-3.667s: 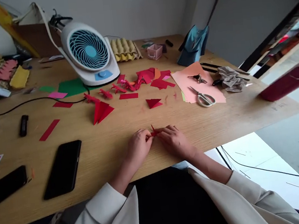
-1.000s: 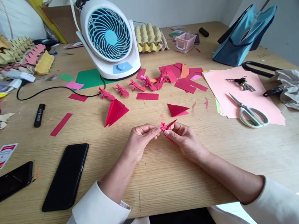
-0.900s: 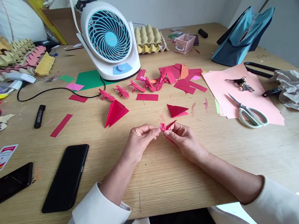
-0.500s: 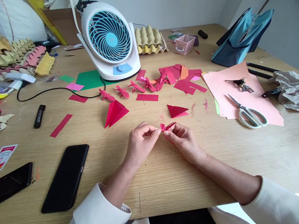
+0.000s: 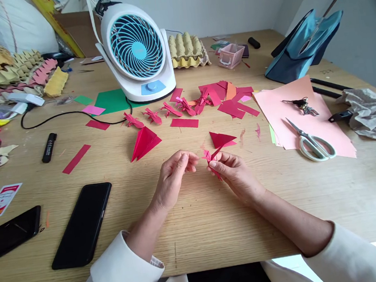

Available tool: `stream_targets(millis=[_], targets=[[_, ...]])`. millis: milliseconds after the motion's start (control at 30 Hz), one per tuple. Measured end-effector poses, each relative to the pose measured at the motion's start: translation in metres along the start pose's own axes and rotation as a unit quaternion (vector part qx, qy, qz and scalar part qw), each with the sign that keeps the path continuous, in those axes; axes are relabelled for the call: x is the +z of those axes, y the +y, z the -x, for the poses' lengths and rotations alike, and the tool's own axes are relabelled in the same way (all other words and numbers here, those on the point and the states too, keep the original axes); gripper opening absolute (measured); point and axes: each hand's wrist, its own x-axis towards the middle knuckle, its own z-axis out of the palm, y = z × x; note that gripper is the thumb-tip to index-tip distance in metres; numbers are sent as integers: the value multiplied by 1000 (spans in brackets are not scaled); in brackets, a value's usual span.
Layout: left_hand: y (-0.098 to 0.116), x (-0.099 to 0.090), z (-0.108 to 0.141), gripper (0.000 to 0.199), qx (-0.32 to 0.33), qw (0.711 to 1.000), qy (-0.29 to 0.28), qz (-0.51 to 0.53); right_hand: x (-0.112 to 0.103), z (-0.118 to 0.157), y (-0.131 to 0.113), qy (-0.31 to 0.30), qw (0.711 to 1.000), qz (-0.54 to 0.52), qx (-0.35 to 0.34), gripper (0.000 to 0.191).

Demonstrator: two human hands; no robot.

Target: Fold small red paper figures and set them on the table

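Note:
My right hand (image 5: 234, 169) pinches a small folded red paper figure (image 5: 207, 155) between thumb and fingers, above the wooden table. Just left of the figure is my left hand (image 5: 178, 171), apart from it, with its fingers curled and the thumb over them; whether anything small is between them is hidden. A folded red paper triangle (image 5: 221, 139) lies beyond the right hand, and a larger pleated red piece (image 5: 143, 143) lies beyond the left. Farther back, several small red folded figures (image 5: 153, 116) stand in a row.
A white fan (image 5: 139, 51) stands at the back. Scissors (image 5: 314, 144) and keys (image 5: 304, 105) lie on pink sheets (image 5: 281, 121) at the right. Phones (image 5: 84, 225) and a black marker (image 5: 49, 147) lie at the left. Red paper pieces (image 5: 232, 109) are scattered behind the hands.
My left hand has let go of the paper figure and moved slightly left. The figure has turned in my right hand, so that more of it shows.

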Motion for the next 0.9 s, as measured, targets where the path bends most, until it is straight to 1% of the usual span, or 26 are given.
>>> stream_targets(millis=[67, 133, 200, 333, 433, 533, 600, 700, 800, 833, 900], targets=[[-1, 4, 0, 25, -24, 1000, -7, 13, 3, 1, 0, -14, 997, -60, 48, 29], [-3, 11, 2, 20, -35, 999, -15, 25, 6, 2, 2, -20, 993, -102, 65, 28], [-5, 17, 4, 19, -34, 999, -8, 31, 8, 4, 5, -18, 991, -121, 61, 29], [-8, 24, 8, 19, -26, 1000, 14, -2, 12, 4, 10, 4, 992, -116, 50, 32], [-7, 25, 9, 17, -1, 999, 22, -24, 13, 3, 10, 0, 991, -124, 55, 32], [-5, 23, 9, 14, 38, 998, 26, -44, 11, 4, 10, -29, 990, -128, 51, 30], [-3, 22, 8, 13, 55, 997, 17, -56, 10, 4, 10, -39, 991, -117, 43, 27], [0, 21, 9, 13, 74, 993, 15, -95, 7, 4, 12, -29, 994, -94, 40, 25], [3, 19, 11, 11, 120, 976, 38, -179, 5, 4, 12, -28, 996, -70, 36, 24], [4, 18, 12, 11, 142, 965, 44, -216, 4, 3, 12, -32, 997, -59, 27, 22], [5, 14, 13, 11, 188, 935, 57, -296, 2, 2, 10, -35, 999, -37, 1, 19]])
